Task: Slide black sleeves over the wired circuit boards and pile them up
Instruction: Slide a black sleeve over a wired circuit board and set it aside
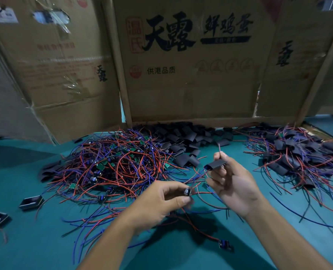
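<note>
Flattened cardboard boxes [191,61] printed with Chinese characters walled off the back of a teal work table [44,240]. At centre, the person's right hand [234,184] pinched a black sleeve [215,164] between thumb and fingers, with red and blue wires running from its open end. The left hand [161,201] gripped a small wired circuit board [187,191] just beside and below the sleeve. A tangle of unsleeved boards [111,164] lay to the left, loose empty sleeves [183,141] were heaped against the cardboard, and a pile of sleeved boards [298,152] sat to the right. Two small black trays [31,202] rested near the table's left edge.
</note>
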Action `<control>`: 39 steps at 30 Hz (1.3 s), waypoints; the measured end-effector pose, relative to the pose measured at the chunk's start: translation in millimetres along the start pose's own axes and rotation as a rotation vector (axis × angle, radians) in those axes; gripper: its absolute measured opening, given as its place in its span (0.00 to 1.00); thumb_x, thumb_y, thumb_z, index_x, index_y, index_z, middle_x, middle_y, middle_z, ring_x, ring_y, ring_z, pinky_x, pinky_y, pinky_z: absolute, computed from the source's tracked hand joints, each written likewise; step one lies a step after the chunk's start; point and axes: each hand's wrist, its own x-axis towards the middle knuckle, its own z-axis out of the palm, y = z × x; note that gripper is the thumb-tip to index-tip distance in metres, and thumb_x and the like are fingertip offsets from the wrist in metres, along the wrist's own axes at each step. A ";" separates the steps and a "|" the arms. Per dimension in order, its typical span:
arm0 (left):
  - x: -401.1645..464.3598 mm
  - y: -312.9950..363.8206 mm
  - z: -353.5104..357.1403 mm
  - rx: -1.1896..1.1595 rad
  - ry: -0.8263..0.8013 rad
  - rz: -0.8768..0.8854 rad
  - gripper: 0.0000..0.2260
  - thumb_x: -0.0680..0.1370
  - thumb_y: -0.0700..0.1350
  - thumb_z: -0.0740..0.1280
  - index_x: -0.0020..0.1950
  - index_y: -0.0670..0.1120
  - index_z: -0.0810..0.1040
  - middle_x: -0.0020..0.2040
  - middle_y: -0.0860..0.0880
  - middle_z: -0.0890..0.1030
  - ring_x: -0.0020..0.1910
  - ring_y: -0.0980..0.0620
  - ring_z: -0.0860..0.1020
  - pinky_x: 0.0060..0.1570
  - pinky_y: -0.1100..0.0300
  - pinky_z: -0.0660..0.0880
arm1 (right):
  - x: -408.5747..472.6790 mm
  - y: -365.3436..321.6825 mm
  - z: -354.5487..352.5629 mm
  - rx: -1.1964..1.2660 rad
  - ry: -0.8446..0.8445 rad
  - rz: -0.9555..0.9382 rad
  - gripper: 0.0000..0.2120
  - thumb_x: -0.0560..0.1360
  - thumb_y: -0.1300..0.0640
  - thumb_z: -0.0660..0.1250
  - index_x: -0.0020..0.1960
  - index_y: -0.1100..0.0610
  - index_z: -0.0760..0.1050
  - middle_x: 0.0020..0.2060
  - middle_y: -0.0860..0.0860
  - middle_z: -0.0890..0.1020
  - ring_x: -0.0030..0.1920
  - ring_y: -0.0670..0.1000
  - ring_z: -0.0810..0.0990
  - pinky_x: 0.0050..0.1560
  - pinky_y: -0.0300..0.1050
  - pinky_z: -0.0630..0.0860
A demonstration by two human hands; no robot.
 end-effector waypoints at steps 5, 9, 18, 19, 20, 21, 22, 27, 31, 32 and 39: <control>2.8 4.9 3.4 -0.049 0.091 0.070 0.08 0.77 0.36 0.70 0.56 0.42 0.78 0.40 0.51 0.83 0.41 0.52 0.81 0.50 0.56 0.75 | -4.8 7.3 3.0 -0.062 -0.109 -0.008 0.15 0.74 0.46 0.64 0.48 0.55 0.82 0.31 0.48 0.69 0.26 0.44 0.64 0.27 0.36 0.61; 3.4 7.4 2.4 -0.081 0.144 0.145 0.07 0.75 0.38 0.73 0.49 0.44 0.77 0.38 0.51 0.80 0.38 0.51 0.78 0.45 0.56 0.75 | -7.4 13.6 6.3 -0.164 -0.181 -0.002 0.12 0.67 0.57 0.73 0.49 0.59 0.82 0.29 0.50 0.68 0.26 0.45 0.64 0.25 0.34 0.61; 2.2 8.6 4.2 -0.034 0.238 0.228 0.05 0.72 0.44 0.74 0.44 0.47 0.79 0.35 0.56 0.79 0.35 0.58 0.75 0.39 0.66 0.72 | -8.4 17.4 8.5 -0.333 -0.176 -0.015 0.12 0.72 0.50 0.68 0.48 0.58 0.82 0.31 0.55 0.71 0.27 0.48 0.69 0.27 0.36 0.64; 2.3 8.7 4.1 -0.034 0.253 0.232 0.05 0.72 0.44 0.75 0.43 0.47 0.80 0.35 0.56 0.79 0.35 0.58 0.75 0.39 0.65 0.72 | -8.7 17.8 8.8 -0.356 -0.189 -0.026 0.12 0.71 0.52 0.68 0.48 0.58 0.82 0.30 0.55 0.73 0.26 0.48 0.70 0.26 0.37 0.66; 2.4 8.8 4.0 -0.039 0.265 0.234 0.05 0.72 0.44 0.75 0.43 0.47 0.80 0.35 0.55 0.80 0.35 0.56 0.75 0.39 0.63 0.73 | -8.6 18.2 8.8 -0.354 -0.200 -0.032 0.11 0.72 0.54 0.68 0.49 0.59 0.82 0.30 0.55 0.75 0.26 0.48 0.71 0.27 0.37 0.67; 2.5 9.2 3.6 -0.048 0.275 0.234 0.05 0.72 0.45 0.75 0.44 0.47 0.80 0.35 0.53 0.80 0.35 0.55 0.75 0.39 0.61 0.74 | -8.5 18.1 8.3 -0.340 -0.209 -0.036 0.12 0.72 0.56 0.68 0.51 0.60 0.82 0.32 0.55 0.77 0.27 0.48 0.72 0.27 0.37 0.68; 2.5 9.4 3.1 -0.058 0.286 0.236 0.05 0.72 0.44 0.74 0.45 0.46 0.80 0.36 0.52 0.80 0.35 0.55 0.76 0.39 0.61 0.74 | -8.3 18.1 7.9 -0.323 -0.214 -0.037 0.13 0.72 0.57 0.68 0.54 0.62 0.80 0.33 0.55 0.78 0.28 0.47 0.73 0.28 0.36 0.70; 1.1 10.6 3.3 -0.090 0.309 0.252 0.07 0.72 0.42 0.72 0.48 0.43 0.78 0.38 0.51 0.81 0.37 0.55 0.77 0.40 0.63 0.75 | -6.4 20.1 6.5 -0.322 -0.212 -0.088 0.18 0.68 0.60 0.70 0.55 0.66 0.72 0.33 0.54 0.80 0.29 0.48 0.76 0.29 0.35 0.70; 0.1 12.5 3.1 -0.067 0.310 0.261 0.05 0.73 0.41 0.72 0.47 0.44 0.79 0.37 0.51 0.81 0.37 0.55 0.76 0.40 0.64 0.74 | -6.4 19.1 4.9 -0.364 -0.230 -0.125 0.23 0.66 0.57 0.76 0.59 0.62 0.75 0.33 0.56 0.81 0.28 0.50 0.77 0.27 0.35 0.70; -0.1 13.1 3.0 -0.062 0.308 0.264 0.04 0.73 0.41 0.72 0.46 0.44 0.80 0.37 0.52 0.80 0.36 0.55 0.76 0.39 0.64 0.74 | -6.4 19.3 4.7 -0.369 -0.240 -0.123 0.23 0.66 0.56 0.75 0.60 0.60 0.77 0.33 0.56 0.80 0.28 0.50 0.77 0.27 0.35 0.70; -1.1 15.0 2.1 -0.040 0.311 0.268 0.05 0.72 0.42 0.73 0.45 0.44 0.80 0.36 0.52 0.80 0.36 0.56 0.76 0.38 0.63 0.73 | -8.5 21.8 6.9 -0.415 -0.201 -0.137 0.11 0.68 0.60 0.71 0.50 0.60 0.78 0.31 0.57 0.82 0.26 0.51 0.79 0.23 0.35 0.69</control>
